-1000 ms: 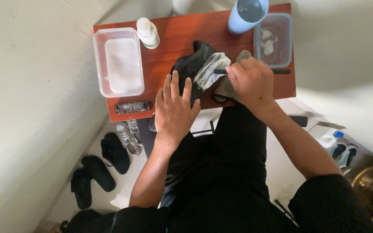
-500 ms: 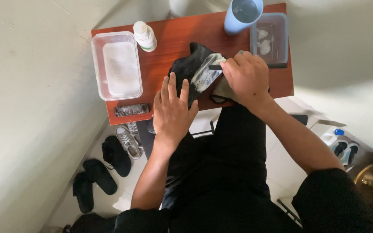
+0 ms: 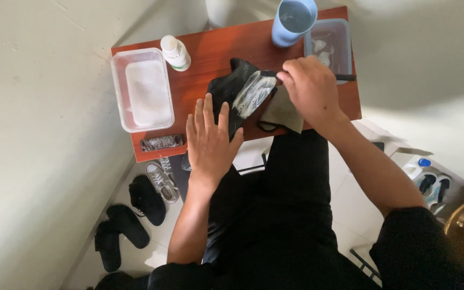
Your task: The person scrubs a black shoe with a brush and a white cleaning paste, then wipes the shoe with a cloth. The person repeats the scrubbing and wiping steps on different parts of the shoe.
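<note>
at frame centre the left hand lies flat, fingers spread, pinning a black shoe; the right hand is closed around a dark brush handle at upper right.

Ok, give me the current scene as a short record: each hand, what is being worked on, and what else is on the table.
left hand: flat, fingers spread, pressing the black shoe
right hand: closed on a dark brush handle at the shoe's pale sole
under shoe: grey cloth
table: white bottle, blue cup, two clear tubs
</note>
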